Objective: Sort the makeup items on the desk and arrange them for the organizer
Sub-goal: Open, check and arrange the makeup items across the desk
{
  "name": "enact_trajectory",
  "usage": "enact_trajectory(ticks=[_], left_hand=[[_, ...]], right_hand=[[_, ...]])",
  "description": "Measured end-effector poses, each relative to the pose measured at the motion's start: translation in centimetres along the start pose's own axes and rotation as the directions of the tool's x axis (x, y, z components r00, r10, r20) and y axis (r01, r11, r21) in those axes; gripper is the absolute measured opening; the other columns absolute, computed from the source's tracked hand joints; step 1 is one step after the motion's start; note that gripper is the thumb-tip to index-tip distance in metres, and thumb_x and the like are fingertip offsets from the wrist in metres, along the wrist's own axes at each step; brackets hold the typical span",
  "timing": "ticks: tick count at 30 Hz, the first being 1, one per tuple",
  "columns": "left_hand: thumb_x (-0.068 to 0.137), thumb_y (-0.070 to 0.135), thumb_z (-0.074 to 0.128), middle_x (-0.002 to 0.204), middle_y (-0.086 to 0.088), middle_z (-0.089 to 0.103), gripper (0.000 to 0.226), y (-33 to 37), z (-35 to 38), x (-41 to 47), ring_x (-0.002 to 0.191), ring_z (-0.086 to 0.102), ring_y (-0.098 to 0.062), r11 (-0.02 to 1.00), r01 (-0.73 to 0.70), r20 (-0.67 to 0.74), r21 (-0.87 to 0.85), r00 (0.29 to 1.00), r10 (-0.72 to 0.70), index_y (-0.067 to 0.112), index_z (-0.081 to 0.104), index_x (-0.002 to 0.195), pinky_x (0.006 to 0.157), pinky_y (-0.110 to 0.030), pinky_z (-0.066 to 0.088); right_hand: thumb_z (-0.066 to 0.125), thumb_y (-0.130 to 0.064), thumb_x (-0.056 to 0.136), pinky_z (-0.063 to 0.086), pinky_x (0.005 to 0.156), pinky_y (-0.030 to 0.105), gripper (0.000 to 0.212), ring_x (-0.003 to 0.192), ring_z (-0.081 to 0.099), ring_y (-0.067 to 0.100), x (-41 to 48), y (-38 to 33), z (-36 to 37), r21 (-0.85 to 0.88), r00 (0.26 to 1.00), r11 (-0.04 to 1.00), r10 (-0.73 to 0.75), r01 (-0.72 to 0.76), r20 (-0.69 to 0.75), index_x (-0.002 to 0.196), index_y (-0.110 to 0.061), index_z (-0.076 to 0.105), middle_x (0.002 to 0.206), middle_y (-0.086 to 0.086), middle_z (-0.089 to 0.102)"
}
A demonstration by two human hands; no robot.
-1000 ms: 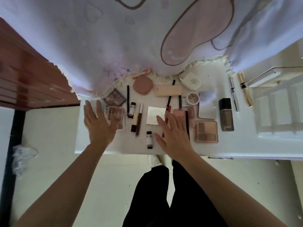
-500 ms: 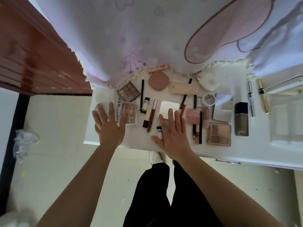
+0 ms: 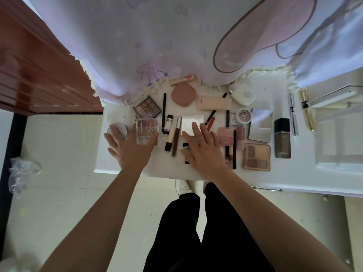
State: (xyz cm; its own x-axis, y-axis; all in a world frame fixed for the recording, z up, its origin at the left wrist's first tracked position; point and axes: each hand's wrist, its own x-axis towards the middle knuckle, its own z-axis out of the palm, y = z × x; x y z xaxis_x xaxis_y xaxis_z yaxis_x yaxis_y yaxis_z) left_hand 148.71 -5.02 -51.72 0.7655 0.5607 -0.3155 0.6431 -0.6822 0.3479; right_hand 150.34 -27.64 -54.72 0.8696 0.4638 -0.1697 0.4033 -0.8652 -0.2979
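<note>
Makeup items [image 3: 213, 103] lie scattered across the middle of the white desk [image 3: 294, 177], with palettes, tubes, pencils and compacts all mixed, below a pale printed cloth [image 3: 176, 36] filling the upper frame. Both hands are flat and apart, fingers straight, gripping nothing. The left hand [image 3: 128, 152] sits left of centre, fingertips at a round white jar [image 3: 119, 128], thumb against the near edge of a clear eyeshadow palette [image 3: 146, 130]. The right hand [image 3: 204, 152] lies at centre, fingertips resting on a white square compact [image 3: 191, 122]. Further right lie a beige palette [image 3: 257, 157] and a dark foundation bottle [image 3: 282, 141].
</note>
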Motion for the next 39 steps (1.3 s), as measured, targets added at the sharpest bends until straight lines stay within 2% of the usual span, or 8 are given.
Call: enact_trajectory(ticks=[9, 15, 18, 21, 25, 30, 35, 39], left_hand=[[0.077, 0.084, 0.047, 0.163, -0.018, -0.015, 0.088, 1.0, 0.3, -0.2, 0.149, -0.018, -0.039, 0.998, -0.004, 0.071, 0.069, 0.997, -0.001, 0.045, 0.021, 0.152, 0.115, -0.069, 0.007], [0.078, 0.085, 0.044, 0.161, -0.019, -0.022, 0.088, 1.3, -0.6, -0.2, 0.147, -0.024, -0.039, 0.999, 0.002, 0.178, 0.043, 0.984, -0.009, 0.050, 0.014, 0.153, 0.115, -0.069, 0.004], [0.077, 0.083, 0.049, 0.162, -0.016, -0.020, 0.093, 1.2, -1.1, -0.1, 0.148, -0.023, -0.036, 1.000, 0.006, 0.193, 0.009, 0.981, -0.008, 0.046, 0.013, 0.154, 0.116, -0.066, 0.002], [0.078, 0.074, 0.059, 0.164, -0.014, 0.004, 0.094, 1.5, -1.8, -0.5, 0.151, -0.002, -0.033, 0.996, -0.004, 0.050, -0.092, 0.999, 0.009, 0.033, 0.023, 0.154, 0.114, -0.062, 0.011], [0.085, 0.053, 0.070, 0.127, -0.002, 0.056, 0.055, 3.0, -3.2, -1.3, 0.120, 0.050, -0.029, 0.931, -0.237, -0.201, -0.279, 0.962, 0.184, 0.020, 0.059, 0.127, 0.101, -0.047, 0.043], [0.089, 0.032, 0.071, 0.110, 0.011, 0.069, 0.033, 6.9, -5.3, -1.5, 0.094, 0.059, -0.006, 0.718, 0.086, 0.421, -0.691, 0.854, 0.304, 0.029, 0.064, 0.121, 0.084, -0.025, 0.047], [0.080, 0.038, 0.072, 0.127, 0.011, 0.066, 0.051, 8.1, -4.7, -0.8, 0.108, 0.061, 0.002, 0.741, 0.074, 0.604, -0.668, 0.635, 0.481, 0.031, 0.060, 0.129, 0.085, -0.018, 0.043], [0.074, 0.024, 0.081, 0.121, 0.003, 0.070, 0.049, 8.3, -4.4, -0.5, 0.110, 0.064, -0.008, 0.701, 0.152, 0.616, -0.696, 0.628, 0.476, 0.026, 0.065, 0.121, 0.092, -0.026, 0.047]], right_hand=[[0.058, -0.014, 0.092, 0.018, 0.120, 0.050, 0.031, 0.152, 0.011, 0.035, 3.6, 1.6, -2.8, 0.020, 0.998, 1.000, 0.014, -0.015, 0.065, 0.122, -0.021, 0.053, 0.162, 0.014, 0.020], [0.077, -0.029, 0.081, 0.044, 0.085, 0.032, 0.050, 0.114, 0.054, 0.022, 5.6, 2.0, -5.4, 0.207, 0.989, 0.972, 0.087, -0.111, 0.123, 0.124, -0.018, 0.053, 0.116, -0.002, 0.060], [0.083, -0.049, 0.068, 0.051, 0.085, 0.033, 0.072, 0.093, 0.057, 0.010, 4.2, 2.2, -6.5, 0.479, 0.948, 0.818, 0.269, -0.319, 0.172, 0.130, -0.025, 0.054, 0.103, -0.013, 0.064], [0.088, -0.037, 0.070, 0.053, 0.079, 0.021, 0.036, 0.076, 0.062, 0.002, 2.3, 2.4, -7.8, 0.763, 0.942, 0.559, 0.267, -0.323, 0.203, 0.098, -0.027, 0.070, 0.087, -0.012, 0.071], [0.086, -0.011, 0.074, 0.053, 0.091, 0.022, 0.048, 0.103, 0.069, 0.008, 0.5, 2.9, -8.3, 0.925, 0.930, 0.151, 0.177, -0.348, 0.321, 0.114, -0.031, 0.070, 0.110, 0.000, 0.075], [0.084, -0.012, 0.069, 0.046, 0.109, 0.040, 0.066, 0.120, 0.064, 0.022, 0.0, 3.1, -8.7, 0.911, 0.911, -0.020, 0.025, -0.412, 0.412, 0.132, -0.014, 0.062, 0.127, 0.007, 0.069], [0.089, -0.019, 0.059, 0.047, 0.108, 0.041, 0.068, 0.113, 0.068, 0.015, 0.4, 2.3, -9.3, 0.891, 0.893, 0.059, 0.023, -0.450, 0.449, 0.122, -0.018, 0.065, 0.117, -0.003, 0.073], [0.089, -0.023, 0.055, 0.053, 0.100, 0.032, 0.072, 0.106, 0.070, 0.011, 0.6, 1.9, -9.7, 0.895, 0.899, 0.085, 0.060, -0.439, 0.435, 0.122, -0.015, 0.064, 0.109, -0.005, 0.076]])
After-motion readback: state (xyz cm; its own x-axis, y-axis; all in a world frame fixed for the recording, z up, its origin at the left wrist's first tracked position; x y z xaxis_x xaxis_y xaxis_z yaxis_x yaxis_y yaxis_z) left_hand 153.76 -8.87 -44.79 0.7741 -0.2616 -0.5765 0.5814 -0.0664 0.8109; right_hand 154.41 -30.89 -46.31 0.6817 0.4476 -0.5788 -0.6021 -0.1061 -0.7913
